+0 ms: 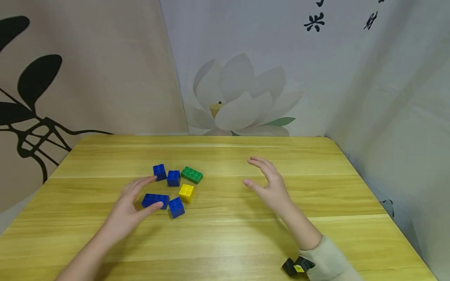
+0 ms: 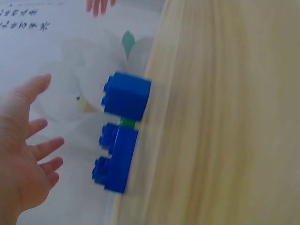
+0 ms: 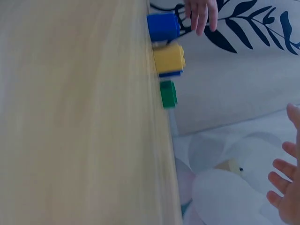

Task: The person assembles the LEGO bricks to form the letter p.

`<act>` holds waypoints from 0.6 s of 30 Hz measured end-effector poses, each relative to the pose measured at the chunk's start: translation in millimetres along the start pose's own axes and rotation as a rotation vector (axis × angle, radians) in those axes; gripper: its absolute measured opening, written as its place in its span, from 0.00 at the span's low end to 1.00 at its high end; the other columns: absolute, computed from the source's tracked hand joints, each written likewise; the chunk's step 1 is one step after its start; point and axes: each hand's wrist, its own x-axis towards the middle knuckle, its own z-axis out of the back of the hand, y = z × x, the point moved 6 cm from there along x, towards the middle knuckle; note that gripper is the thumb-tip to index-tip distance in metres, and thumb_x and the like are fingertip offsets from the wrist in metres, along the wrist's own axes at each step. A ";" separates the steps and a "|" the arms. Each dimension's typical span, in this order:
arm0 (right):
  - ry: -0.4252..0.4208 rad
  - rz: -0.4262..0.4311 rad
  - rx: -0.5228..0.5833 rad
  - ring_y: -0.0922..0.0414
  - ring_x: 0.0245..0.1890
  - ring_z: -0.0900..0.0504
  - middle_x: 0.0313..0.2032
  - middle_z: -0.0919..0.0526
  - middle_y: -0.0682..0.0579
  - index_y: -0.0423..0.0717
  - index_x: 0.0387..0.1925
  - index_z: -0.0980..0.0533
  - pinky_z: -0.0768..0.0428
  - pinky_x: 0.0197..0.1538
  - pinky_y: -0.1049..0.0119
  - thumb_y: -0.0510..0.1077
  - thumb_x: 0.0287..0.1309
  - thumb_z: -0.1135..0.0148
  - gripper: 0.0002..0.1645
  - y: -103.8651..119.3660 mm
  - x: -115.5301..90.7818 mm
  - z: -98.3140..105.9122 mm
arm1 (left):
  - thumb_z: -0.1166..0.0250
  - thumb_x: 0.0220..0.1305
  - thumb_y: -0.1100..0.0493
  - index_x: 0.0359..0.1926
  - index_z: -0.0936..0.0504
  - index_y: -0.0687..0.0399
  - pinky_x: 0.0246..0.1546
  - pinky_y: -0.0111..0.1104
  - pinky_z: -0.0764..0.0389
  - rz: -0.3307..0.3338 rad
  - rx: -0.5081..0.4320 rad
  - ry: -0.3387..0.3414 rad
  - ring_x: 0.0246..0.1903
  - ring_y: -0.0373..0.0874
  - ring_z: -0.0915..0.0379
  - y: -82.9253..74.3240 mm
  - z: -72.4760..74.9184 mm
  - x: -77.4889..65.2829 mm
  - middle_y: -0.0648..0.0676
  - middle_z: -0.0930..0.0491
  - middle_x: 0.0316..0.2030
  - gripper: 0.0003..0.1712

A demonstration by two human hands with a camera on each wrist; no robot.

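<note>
My left hand hovers over the left side of a loose group of toy building bricks, thumb and fingers spread, holding nothing. Below its thumb lies a long blue brick, with a square blue brick beside it. Near its fingertips is another blue brick; one more blue brick and a long green brick sit to the right. A yellow brick lies nearer me. The left wrist view shows a gap between the hand and bricks. My right hand, bent but empty, is above the table at right.
The bricks lie on a wood-grain table. A printed cloth backdrop rises behind the far edge, with more cloth along the right side. A black wrist device is at my right sleeve.
</note>
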 end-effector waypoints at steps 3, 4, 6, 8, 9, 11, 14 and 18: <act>0.009 0.003 0.049 0.55 0.65 0.37 0.63 0.32 0.56 0.51 0.62 0.29 0.38 0.62 0.45 0.44 0.56 0.31 0.31 2.9 1.5 -10.9 | 0.29 0.56 0.51 0.66 0.32 0.55 0.51 0.69 0.42 0.024 0.001 0.019 0.63 0.64 0.46 -0.4 -7.3 -1.4 0.63 0.37 0.64 0.38; 0.012 0.004 0.065 0.56 0.64 0.37 0.63 0.31 0.56 0.51 0.61 0.29 0.38 0.63 0.46 0.43 0.55 0.30 0.31 3.6 2.0 -14.3 | 0.28 0.56 0.51 0.66 0.32 0.55 0.51 0.68 0.41 0.029 -0.003 0.023 0.63 0.63 0.45 -0.6 -9.5 -1.8 0.63 0.36 0.64 0.38; 0.020 0.001 0.100 0.57 0.64 0.35 0.62 0.30 0.58 0.51 0.61 0.28 0.38 0.63 0.48 0.43 0.55 0.30 0.31 4.6 3.2 -21.4 | 0.28 0.56 0.51 0.64 0.30 0.57 0.51 0.67 0.40 0.032 -0.009 0.023 0.62 0.63 0.43 -0.9 -13.0 -2.5 0.63 0.34 0.63 0.37; 0.027 -0.007 0.133 0.58 0.63 0.34 0.61 0.29 0.57 0.50 0.60 0.27 0.38 0.64 0.50 0.42 0.54 0.29 0.31 4.2 4.8 -28.9 | 0.28 0.55 0.51 0.62 0.29 0.59 0.52 0.65 0.40 0.033 -0.020 0.019 0.61 0.62 0.42 -0.6 -15.9 -3.1 0.63 0.32 0.61 0.36; 0.031 -0.012 0.149 0.58 0.63 0.34 0.60 0.28 0.56 0.50 0.59 0.27 0.38 0.64 0.51 0.42 0.53 0.29 0.31 4.1 5.5 -32.6 | 0.27 0.55 0.51 0.62 0.28 0.59 0.53 0.65 0.40 0.037 -0.026 0.018 0.61 0.62 0.41 -0.4 -17.1 -3.3 0.62 0.31 0.61 0.36; 0.037 -0.017 0.180 0.57 0.61 0.32 0.59 0.27 0.53 0.48 0.58 0.26 0.38 0.64 0.52 0.40 0.52 0.29 0.30 4.4 7.3 -39.8 | 0.27 0.54 0.51 0.60 0.27 0.59 0.54 0.63 0.40 0.046 -0.032 0.016 0.60 0.60 0.40 0.5 -19.4 -3.8 0.61 0.30 0.60 0.34; 0.047 -0.016 0.211 0.52 0.59 0.30 0.57 0.26 0.47 0.42 0.57 0.26 0.36 0.62 0.49 0.36 0.51 0.29 0.29 11.7 9.6 -48.3 | 0.26 0.53 0.52 0.58 0.24 0.59 0.55 0.61 0.39 0.061 -0.040 0.018 0.59 0.59 0.38 2.4 -23.1 -4.2 0.59 0.27 0.58 0.33; 0.066 -0.038 0.245 0.47 0.55 0.28 0.55 0.24 0.42 0.35 0.54 0.26 0.34 0.58 0.45 0.33 0.51 0.30 0.27 30.5 11.3 -55.5 | 0.25 0.52 0.54 0.55 0.22 0.59 0.56 0.58 0.37 0.066 -0.054 0.025 0.57 0.56 0.35 4.2 -28.2 -4.1 0.57 0.24 0.54 0.30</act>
